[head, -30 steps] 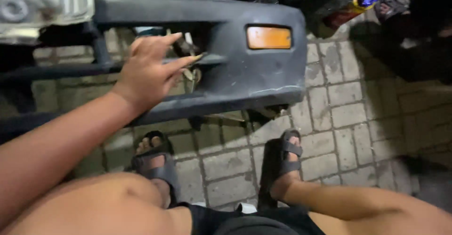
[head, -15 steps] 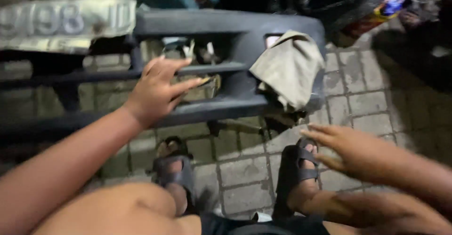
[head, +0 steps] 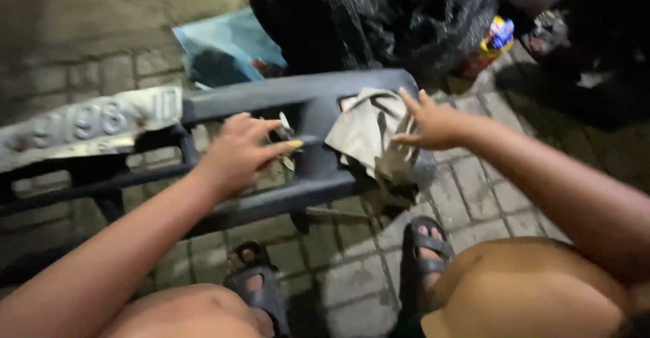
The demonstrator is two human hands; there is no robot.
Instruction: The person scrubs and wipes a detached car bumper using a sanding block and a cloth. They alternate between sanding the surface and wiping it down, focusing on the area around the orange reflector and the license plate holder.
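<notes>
There was one grey car bumper (head: 298, 196), one beige cloth (head: 365, 131) draped on it, and one licence plate (head: 81, 125). Two hands showed, left hand (head: 237, 155) and right hand (head: 433, 125). Two dark sandals (head: 423, 260) stood below, with one black plastic bag (head: 379, 20) behind.

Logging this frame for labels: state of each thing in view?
bumper: grey, lying on the paving, propped off it.
cloth: crumpled, draped over the bumper's right end.
left hand: fingers bent, resting on the bumper's middle, no closed grip.
right hand: fingers spread, touching the cloth.
plate: bent, at the bumper's left end.
black bags: piled behind the bumper.
sandals: worn, flat on the paving.
</notes>
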